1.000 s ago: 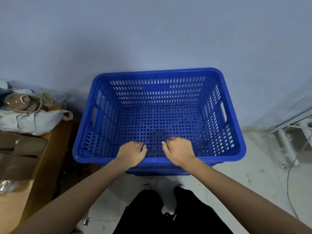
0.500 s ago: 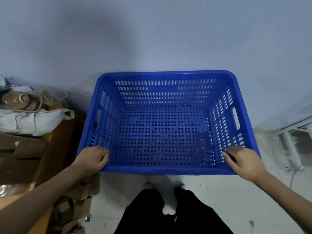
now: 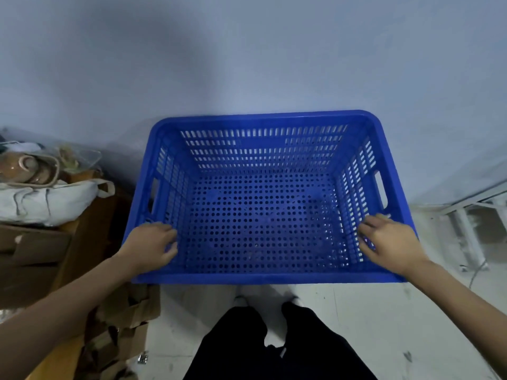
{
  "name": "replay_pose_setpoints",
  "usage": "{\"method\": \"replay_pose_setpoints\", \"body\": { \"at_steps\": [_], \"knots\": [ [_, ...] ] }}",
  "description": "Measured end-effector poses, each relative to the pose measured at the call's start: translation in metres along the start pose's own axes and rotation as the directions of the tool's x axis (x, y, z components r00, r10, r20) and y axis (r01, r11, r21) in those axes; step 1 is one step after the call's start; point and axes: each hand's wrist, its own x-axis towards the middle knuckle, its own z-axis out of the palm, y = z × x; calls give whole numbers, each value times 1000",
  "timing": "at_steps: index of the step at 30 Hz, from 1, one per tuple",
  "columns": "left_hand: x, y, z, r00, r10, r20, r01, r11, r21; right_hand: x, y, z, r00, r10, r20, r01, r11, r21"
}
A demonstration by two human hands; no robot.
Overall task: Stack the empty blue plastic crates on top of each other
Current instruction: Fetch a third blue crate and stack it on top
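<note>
An empty blue perforated plastic crate (image 3: 263,116) fills the middle of the view, its far side against the wall. No other crate shows beneath it from this angle. My left hand (image 3: 149,246) lies over the crate's near left corner, fingers curled over the left rim into the inside. My right hand (image 3: 392,242) lies over the near right corner, fingers spread against the inner face of the right wall. Both hands rest on the rim near the front edge.
A wooden table (image 3: 68,237) stands at left with a white cloth bag (image 3: 46,201), brown pots and cardboard. Crumpled cardboard (image 3: 123,319) lies on the floor by my left leg. A white metal frame (image 3: 466,220) stands at right on the pale floor.
My hands went from the middle of the front rim out to the two near corners, then slid a little further along the side walls. The crate now sits lower and nearer to me.
</note>
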Motion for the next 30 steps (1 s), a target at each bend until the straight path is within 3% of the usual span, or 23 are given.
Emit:
{"method": "replay_pose_setpoints", "body": {
  "at_steps": [2, 4, 6, 9, 11, 13, 17, 23, 25, 28, 30],
  "knots": [
    [30, -9, -24, 960, -138, -243, 122, 989, -81, 35, 10, -7, 989, 69, -129, -69, 998, 3],
    [66, -27, -47, 867, -321, -381, 293, 947, -130, 76, 27, -13, 965, 214, -150, -211, 977, 34],
    [99, -51, -63, 818, -468, -335, 452, 883, -131, 115, 47, -19, 925, 351, -145, -343, 936, 79],
    [130, -79, -62, 772, -623, -125, 593, 777, -212, 153, 66, -20, 874, 479, -74, -463, 870, 168],
    [138, -83, -51, 751, -657, -63, 604, 722, -337, 163, 71, -15, 866, 496, -55, -478, 856, 197],
    [141, -80, -40, 735, -671, -98, 575, 693, -434, 164, 73, -6, 871, 487, -69, -467, 862, 197],
    [144, -77, -38, 707, -681, -189, 579, 711, -398, 169, 78, -3, 871, 484, -81, -460, 862, 213],
    [169, -72, -55, 667, -715, -209, 664, 698, -268, 190, 72, -5, 851, 509, -130, -508, 860, 43],
    [199, -57, -74, 697, -686, -212, 635, 726, -263, 215, 60, -16, 872, 474, -124, -473, 880, 40],
    [237, -30, -87, 789, -607, -95, 581, 787, -210, 245, 33, -20, 911, 413, -3, -411, 908, 84],
    [248, -22, -82, 798, -597, -80, 571, 792, -217, 252, 23, -13, 900, 435, 10, -433, 895, 102]
  ]
}}
